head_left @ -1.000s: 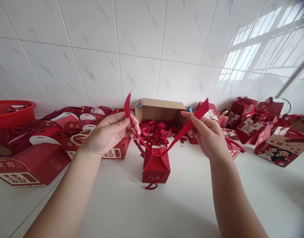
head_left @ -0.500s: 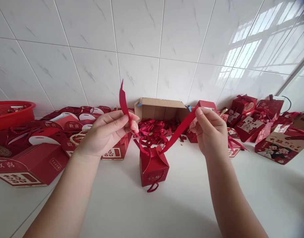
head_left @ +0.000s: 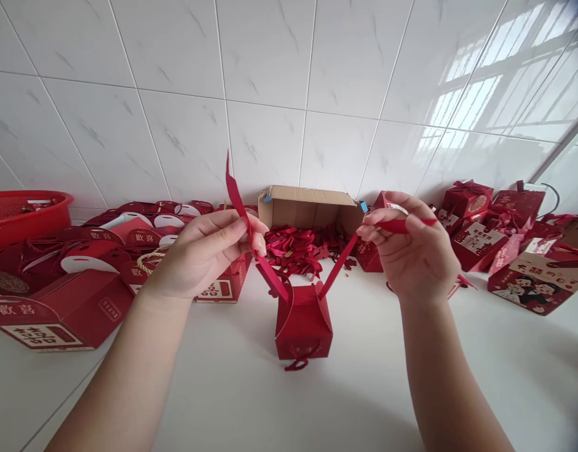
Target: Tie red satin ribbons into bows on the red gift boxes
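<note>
A small red gift box (head_left: 304, 326) stands on the white table between my forearms, with a twisted red cord (head_left: 299, 361) hanging on its front. A red ribbon (head_left: 338, 267) runs through the top of the box, and its two ends rise apart in a V. My left hand (head_left: 213, 248) pinches one end, whose tip sticks up above the fingers. Farther right, my right hand (head_left: 409, 245) holds the other end, which lies across its fingers towards the thumb. The box top is drawn upward, its flaps partly apart.
An open cardboard box (head_left: 308, 204) with a heap of red ribbons (head_left: 293, 248) lies against the tiled wall. Red gift boxes (head_left: 58, 314) crowd the left, beside a red plastic basket (head_left: 48, 220). More decorated boxes (head_left: 536, 279) are stacked on the right.
My right hand has moved right and turned palm-up, with the ribbon end now across its fingers. The gift box has shifted slightly right and turned, its top flaps spreading. My left hand stays nearly still.
</note>
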Action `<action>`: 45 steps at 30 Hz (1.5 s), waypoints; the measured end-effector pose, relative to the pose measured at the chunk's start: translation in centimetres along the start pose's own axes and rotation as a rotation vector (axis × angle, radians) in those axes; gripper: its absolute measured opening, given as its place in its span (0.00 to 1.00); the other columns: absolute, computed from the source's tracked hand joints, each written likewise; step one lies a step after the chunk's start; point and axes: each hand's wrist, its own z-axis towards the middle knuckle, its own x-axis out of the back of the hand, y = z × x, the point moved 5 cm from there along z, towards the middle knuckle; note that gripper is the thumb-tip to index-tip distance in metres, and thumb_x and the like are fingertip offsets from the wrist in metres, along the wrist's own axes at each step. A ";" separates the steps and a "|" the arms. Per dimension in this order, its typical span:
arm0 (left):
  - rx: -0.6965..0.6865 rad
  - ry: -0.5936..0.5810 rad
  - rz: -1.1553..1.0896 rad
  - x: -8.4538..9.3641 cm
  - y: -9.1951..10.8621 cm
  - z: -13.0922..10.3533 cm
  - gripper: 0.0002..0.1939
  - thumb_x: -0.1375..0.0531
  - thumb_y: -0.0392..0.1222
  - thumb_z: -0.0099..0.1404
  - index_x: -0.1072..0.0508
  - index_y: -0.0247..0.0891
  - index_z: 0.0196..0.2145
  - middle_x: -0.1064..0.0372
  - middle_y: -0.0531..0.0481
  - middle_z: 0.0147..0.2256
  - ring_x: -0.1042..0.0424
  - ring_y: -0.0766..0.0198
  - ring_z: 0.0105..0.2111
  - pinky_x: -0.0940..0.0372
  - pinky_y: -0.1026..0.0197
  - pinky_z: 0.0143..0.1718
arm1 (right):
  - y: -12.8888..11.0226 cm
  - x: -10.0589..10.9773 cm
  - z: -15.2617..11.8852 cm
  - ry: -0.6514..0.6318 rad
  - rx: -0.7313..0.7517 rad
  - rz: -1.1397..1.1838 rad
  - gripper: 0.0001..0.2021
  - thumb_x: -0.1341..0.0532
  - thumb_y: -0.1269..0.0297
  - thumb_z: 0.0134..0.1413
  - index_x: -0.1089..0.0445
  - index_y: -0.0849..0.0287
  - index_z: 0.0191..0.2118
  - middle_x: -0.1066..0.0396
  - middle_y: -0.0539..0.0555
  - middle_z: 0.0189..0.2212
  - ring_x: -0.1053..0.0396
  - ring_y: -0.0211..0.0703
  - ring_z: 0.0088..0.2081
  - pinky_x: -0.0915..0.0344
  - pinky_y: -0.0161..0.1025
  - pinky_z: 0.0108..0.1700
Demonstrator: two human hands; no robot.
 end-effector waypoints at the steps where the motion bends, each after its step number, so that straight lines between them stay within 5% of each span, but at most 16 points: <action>1: -0.013 -0.012 -0.003 -0.1 0.2 0.0 0.08 0.38 0.46 0.60 0.22 0.40 0.33 0.32 0.50 0.25 0.31 0.64 0.28 0.33 0.63 0.30 | -0.1 -0.1 -0.1 -0.021 0.015 0.007 0.13 0.40 0.58 0.53 0.34 0.55 0.45 0.27 0.52 0.33 0.26 0.45 0.36 0.28 0.44 0.40; 6: -0.059 -0.058 -0.017 -0.3 0.7 -0.2 0.08 0.40 0.44 0.62 0.22 0.41 0.34 0.32 0.50 0.25 0.31 0.65 0.28 0.34 0.63 0.30 | 0.2 0.0 -0.3 -0.015 0.008 -0.015 0.14 0.36 0.67 0.51 0.31 0.54 0.45 0.25 0.51 0.37 0.25 0.43 0.39 0.27 0.42 0.42; 13: -0.107 -0.108 -0.007 -1.0 1.6 -0.7 0.09 0.41 0.44 0.63 0.23 0.41 0.33 0.33 0.50 0.25 0.32 0.64 0.27 0.35 0.61 0.29 | -0.8 0.3 -0.6 -0.002 0.010 -0.006 0.03 0.35 0.68 0.51 0.25 0.53 0.33 0.24 0.47 0.29 0.33 0.32 0.18 0.39 0.31 0.16; 19: -0.134 -0.064 -0.002 -1.0 2.0 -0.7 0.08 0.40 0.45 0.61 0.23 0.41 0.30 0.32 0.49 0.24 0.32 0.63 0.26 0.34 0.60 0.29 | -1.1 -0.2 -0.9 0.013 0.044 -0.027 0.04 0.33 0.66 0.49 0.25 0.51 0.32 0.24 0.47 0.32 0.26 0.40 0.36 0.28 0.36 0.30; 23: -0.100 -0.050 -0.020 -1.1 1.5 -0.7 0.09 0.41 0.44 0.62 0.23 0.39 0.29 0.32 0.49 0.24 0.31 0.63 0.27 0.34 0.59 0.30 | -0.8 -0.3 -1.0 -0.006 0.035 -0.071 0.05 0.34 0.66 0.49 0.26 0.51 0.34 0.25 0.47 0.32 0.26 0.40 0.35 0.26 0.40 0.39; 29: -0.054 -0.124 -0.067 -2.0 0.8 -0.6 0.10 0.44 0.43 0.65 0.24 0.39 0.31 0.32 0.50 0.25 0.30 0.62 0.29 0.34 0.60 0.30 | -0.5 -0.4 -0.8 -0.003 -0.010 -0.082 0.11 0.34 0.67 0.49 0.29 0.52 0.40 0.26 0.47 0.28 0.26 0.38 0.33 0.27 0.39 0.38; 33: -0.022 -0.157 -0.052 -3.1 0.8 -0.8 0.10 0.46 0.43 0.67 0.27 0.39 0.32 0.38 0.53 0.21 0.32 0.63 0.27 0.37 0.61 0.28 | -0.6 -1.0 -1.0 -0.032 -0.095 0.000 0.07 0.35 0.68 0.50 0.34 0.55 0.34 0.29 0.47 0.26 0.27 0.38 0.32 0.28 0.37 0.36; 39: 0.083 -0.153 0.217 -6.1 0.7 -1.7 0.12 0.47 0.42 0.67 0.29 0.38 0.29 0.41 0.55 0.22 0.41 0.70 0.23 0.44 0.66 0.24 | -0.3 -3.3 -2.1 -0.179 -0.173 0.085 0.03 0.38 0.71 0.55 0.33 0.57 0.34 0.31 0.47 0.26 0.31 0.33 0.24 0.32 0.33 0.27; 45: 0.123 -0.135 0.413 -7.1 -0.2 -1.1 0.13 0.47 0.41 0.67 0.28 0.37 0.28 0.33 0.54 0.26 0.39 0.70 0.25 0.43 0.66 0.25 | 0.0 -5.4 -3.2 -0.404 -0.141 0.053 0.09 0.38 0.71 0.53 0.30 0.57 0.42 0.29 0.51 0.34 0.31 0.35 0.30 0.31 0.34 0.32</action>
